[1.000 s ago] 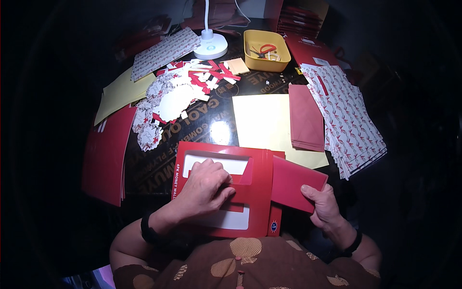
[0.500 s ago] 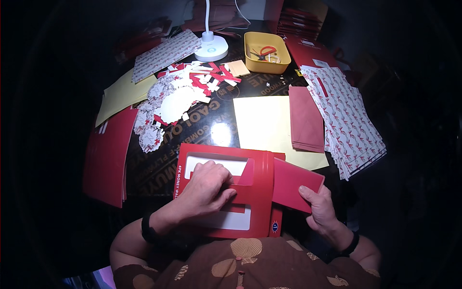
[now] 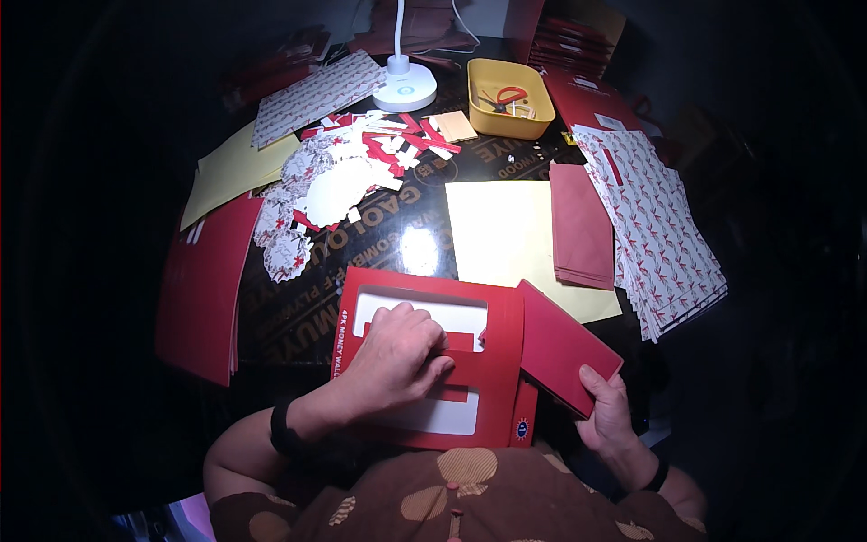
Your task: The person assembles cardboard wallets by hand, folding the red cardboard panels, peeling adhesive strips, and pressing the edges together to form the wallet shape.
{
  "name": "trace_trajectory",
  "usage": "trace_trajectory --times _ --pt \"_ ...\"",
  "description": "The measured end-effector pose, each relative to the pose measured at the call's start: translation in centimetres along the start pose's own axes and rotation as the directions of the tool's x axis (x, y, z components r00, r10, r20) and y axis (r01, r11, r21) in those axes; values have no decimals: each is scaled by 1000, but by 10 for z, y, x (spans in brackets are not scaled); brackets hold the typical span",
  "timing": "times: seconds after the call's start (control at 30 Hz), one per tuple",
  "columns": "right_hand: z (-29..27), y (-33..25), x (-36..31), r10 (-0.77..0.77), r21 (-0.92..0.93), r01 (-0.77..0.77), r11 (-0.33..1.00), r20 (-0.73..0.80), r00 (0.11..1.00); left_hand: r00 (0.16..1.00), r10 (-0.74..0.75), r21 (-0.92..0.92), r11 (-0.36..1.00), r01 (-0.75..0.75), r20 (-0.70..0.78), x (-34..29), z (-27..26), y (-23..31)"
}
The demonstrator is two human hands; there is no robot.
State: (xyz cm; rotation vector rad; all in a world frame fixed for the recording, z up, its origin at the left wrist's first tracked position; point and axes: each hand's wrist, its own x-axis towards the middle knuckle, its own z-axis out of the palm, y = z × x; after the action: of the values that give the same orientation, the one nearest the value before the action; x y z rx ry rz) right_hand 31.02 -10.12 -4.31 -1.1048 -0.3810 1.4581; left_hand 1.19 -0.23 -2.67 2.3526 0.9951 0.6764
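A red cardboard sleeve [image 3: 501,361] with two cut-out windows lies at the table's near edge, white and red paper showing through them. My left hand [image 3: 397,357] is closed over its middle strip, fingers curled at the upper window; the fingertips are hidden. My right hand [image 3: 607,402] grips the lower right corner of a small stack of red envelopes [image 3: 564,348], thumb on top. The stack is tilted beside the sleeve's right end, and its left corner meets the sleeve's edge.
Pale yellow sheets [image 3: 492,230] and dark red envelopes [image 3: 581,226] lie beyond the sleeve. Patterned sheets [image 3: 650,235] are at right, red folders [image 3: 203,289] at left. Cut paper labels [image 3: 339,191] and strips lie near a white lamp [image 3: 404,88]. A yellow bin [image 3: 533,117] holds scissors.
My right hand has drawn the red envelopes farther out of the sleeve and turned them. Their corner no longer shows in the upper window. My left hand stays on the sleeve.
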Motion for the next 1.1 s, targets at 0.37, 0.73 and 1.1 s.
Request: trace_trajectory --times 0.37,0.73,1.1 --pt "0 5 -10 5 -44 -4 999 28 1000 999 -5 3 1000 5 -32 -1 4 1" --pt "7 11 -8 65 20 -66 998 55 996 1000 -6 26 1000 6 4 0 3 1" --pt "6 7 -15 35 -3 -35 999 -12 999 1000 12 7 1000 -11 -26 -1 4 0"
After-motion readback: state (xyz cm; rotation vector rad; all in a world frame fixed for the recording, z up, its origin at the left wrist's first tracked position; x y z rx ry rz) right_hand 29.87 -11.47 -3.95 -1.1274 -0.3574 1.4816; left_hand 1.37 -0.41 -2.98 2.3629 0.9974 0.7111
